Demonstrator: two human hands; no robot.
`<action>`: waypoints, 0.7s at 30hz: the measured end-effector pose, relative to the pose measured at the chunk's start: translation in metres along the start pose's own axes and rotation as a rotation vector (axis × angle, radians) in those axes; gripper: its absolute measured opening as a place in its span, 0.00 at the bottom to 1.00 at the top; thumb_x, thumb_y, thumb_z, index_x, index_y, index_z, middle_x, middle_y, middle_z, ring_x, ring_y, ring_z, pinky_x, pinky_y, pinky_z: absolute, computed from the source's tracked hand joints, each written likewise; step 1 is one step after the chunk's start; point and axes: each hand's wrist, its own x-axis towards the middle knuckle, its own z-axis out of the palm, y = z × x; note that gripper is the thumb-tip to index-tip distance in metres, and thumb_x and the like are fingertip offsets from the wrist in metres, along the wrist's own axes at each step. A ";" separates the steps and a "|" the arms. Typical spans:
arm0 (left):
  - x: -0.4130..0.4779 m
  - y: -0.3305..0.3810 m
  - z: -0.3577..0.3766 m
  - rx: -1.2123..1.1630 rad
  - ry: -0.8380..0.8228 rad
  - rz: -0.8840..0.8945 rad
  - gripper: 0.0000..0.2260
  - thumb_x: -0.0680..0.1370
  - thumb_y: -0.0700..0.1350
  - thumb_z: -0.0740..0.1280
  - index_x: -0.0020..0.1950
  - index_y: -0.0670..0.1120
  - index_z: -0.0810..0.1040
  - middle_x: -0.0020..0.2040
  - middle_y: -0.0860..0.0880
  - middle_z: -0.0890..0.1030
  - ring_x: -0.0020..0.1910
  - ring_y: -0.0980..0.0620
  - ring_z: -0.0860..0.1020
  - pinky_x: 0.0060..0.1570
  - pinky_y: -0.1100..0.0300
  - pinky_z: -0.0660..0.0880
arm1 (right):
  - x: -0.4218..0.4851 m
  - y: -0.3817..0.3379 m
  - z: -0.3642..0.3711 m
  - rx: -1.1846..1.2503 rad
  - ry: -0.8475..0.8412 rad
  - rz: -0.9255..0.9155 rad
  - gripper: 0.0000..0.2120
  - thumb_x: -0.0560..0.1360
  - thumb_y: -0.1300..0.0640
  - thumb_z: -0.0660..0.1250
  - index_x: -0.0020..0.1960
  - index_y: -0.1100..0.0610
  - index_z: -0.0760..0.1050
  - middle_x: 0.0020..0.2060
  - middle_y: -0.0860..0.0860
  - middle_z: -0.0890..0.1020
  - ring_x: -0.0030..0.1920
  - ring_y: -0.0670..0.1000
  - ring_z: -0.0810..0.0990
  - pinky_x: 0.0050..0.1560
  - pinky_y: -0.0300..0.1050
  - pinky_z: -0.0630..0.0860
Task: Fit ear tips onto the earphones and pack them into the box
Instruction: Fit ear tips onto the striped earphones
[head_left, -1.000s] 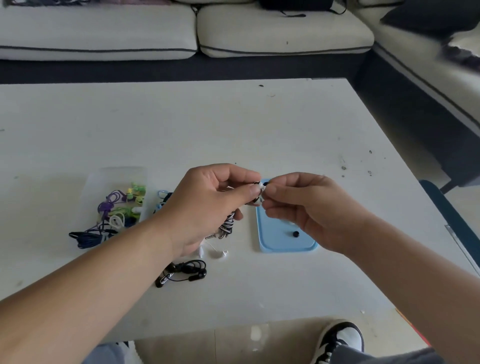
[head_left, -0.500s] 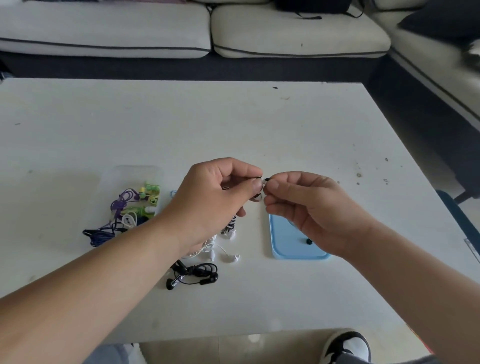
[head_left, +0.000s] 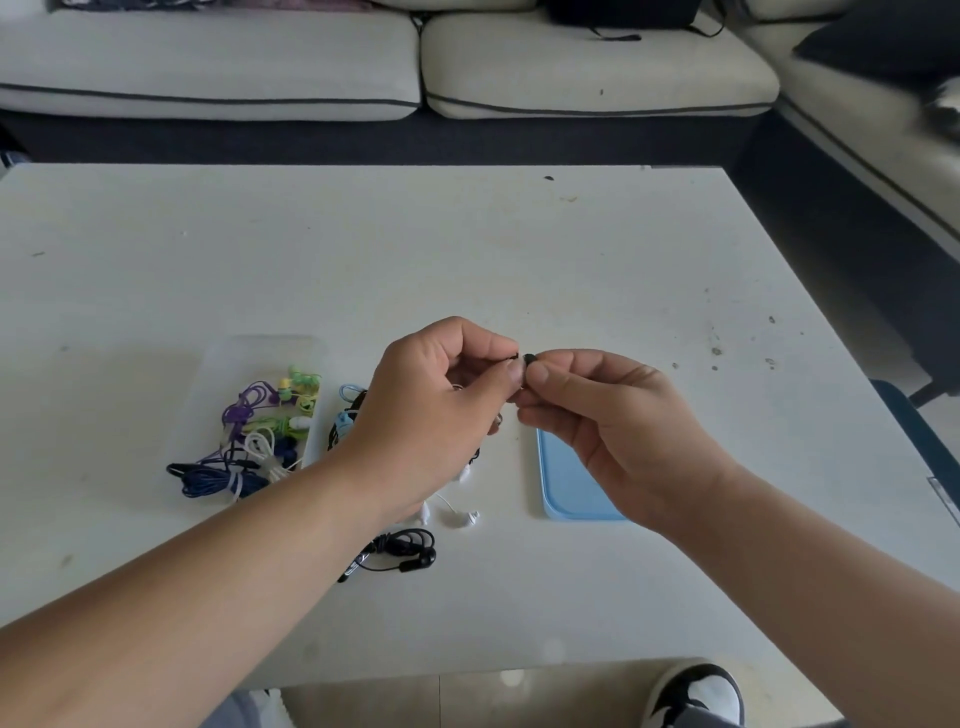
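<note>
My left hand (head_left: 441, 400) pinches an earbud of a black-and-white striped earphone, most of it hidden under the fingers, above the table's middle. My right hand (head_left: 597, 415) pinches a small black ear tip (head_left: 530, 358) right against that earbud. The striped cable hangs below my left palm, mostly hidden. A clear box (head_left: 228, 374) at the left holds several coloured earphones (head_left: 260, 431). A light blue lid (head_left: 566, 488) lies under my right hand. A black earphone (head_left: 400, 553) and a white earphone (head_left: 457, 517) lie near the front.
The white table (head_left: 467, 249) carries small dark specks at its right side. Sofas line the far edge and the right. A shoe (head_left: 696, 693) shows below the table's front edge. A dark blue object (head_left: 919, 431) sits off the right edge.
The camera view has shifted, so the table objects appear further right and lower. My hands stay together; the black ear tip now shows at the right fingertips beside the earbud.
</note>
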 end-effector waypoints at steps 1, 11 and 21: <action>-0.001 0.001 0.000 0.002 0.008 0.006 0.03 0.78 0.41 0.74 0.50 0.49 0.83 0.38 0.51 0.86 0.30 0.55 0.80 0.33 0.66 0.75 | 0.000 0.000 0.001 0.016 0.006 -0.002 0.04 0.69 0.64 0.73 0.43 0.63 0.84 0.40 0.60 0.85 0.45 0.56 0.86 0.45 0.43 0.82; 0.000 0.003 -0.002 0.036 -0.038 0.032 0.05 0.77 0.39 0.76 0.48 0.48 0.85 0.40 0.53 0.86 0.36 0.58 0.81 0.37 0.67 0.77 | 0.000 -0.001 0.000 0.017 0.015 -0.003 0.07 0.73 0.64 0.71 0.51 0.64 0.83 0.42 0.59 0.85 0.43 0.55 0.85 0.45 0.44 0.83; -0.001 0.002 -0.001 0.036 -0.110 0.015 0.05 0.79 0.39 0.73 0.52 0.48 0.85 0.39 0.53 0.86 0.32 0.60 0.81 0.34 0.66 0.76 | 0.005 -0.018 -0.011 -0.215 -0.061 0.009 0.02 0.75 0.67 0.71 0.45 0.66 0.81 0.40 0.63 0.84 0.41 0.56 0.85 0.44 0.44 0.83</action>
